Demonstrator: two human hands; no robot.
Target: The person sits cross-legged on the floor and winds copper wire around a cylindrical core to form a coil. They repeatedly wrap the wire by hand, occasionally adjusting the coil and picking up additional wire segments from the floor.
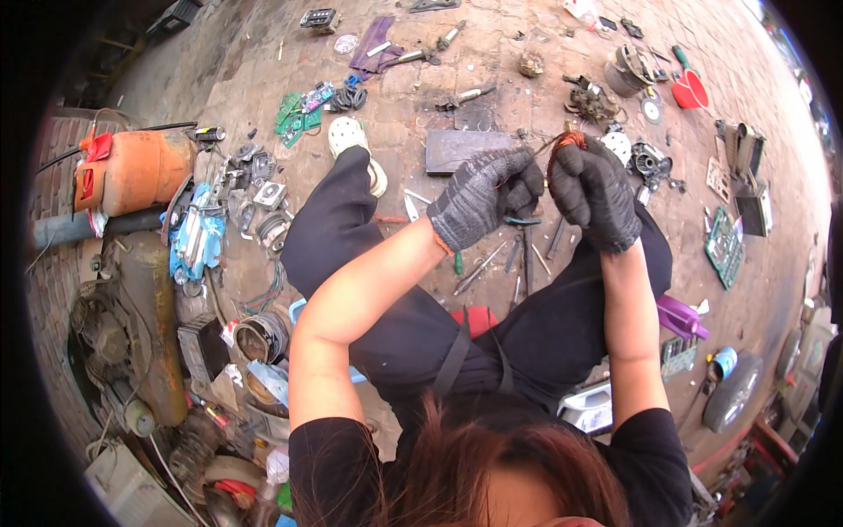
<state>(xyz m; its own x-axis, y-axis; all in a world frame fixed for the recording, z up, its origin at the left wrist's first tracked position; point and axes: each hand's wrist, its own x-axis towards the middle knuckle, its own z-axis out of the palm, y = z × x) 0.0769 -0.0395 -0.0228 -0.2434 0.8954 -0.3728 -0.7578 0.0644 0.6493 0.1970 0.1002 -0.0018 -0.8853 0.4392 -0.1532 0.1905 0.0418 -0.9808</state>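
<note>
Both my hands wear dark grey knitted gloves and are raised above the ground between my knees. My right hand [597, 195] is closed round a small bundle of reddish copper wire [572, 139], which sticks out above the fingers. Close beside it, my left hand [487, 198] is closed in a pinch, its fingertips turned toward the bundle. A thin strand of the wire appears to run across to the left fingers; its end is hidden by the glove. Below the hands lie a dark-handled hammer [528, 255] and several slim hand tools. A dark flat metal block [465, 151] lies just beyond the left hand.
An orange gas cylinder [145, 171] lies at the left, near scrap metal parts. Green circuit boards [294, 119] lie beyond my left foot, another board [724, 249] at the right. Far right are a metal pot [629, 70] and a red scoop [690, 90]. A wheel [734, 392] lies lower right.
</note>
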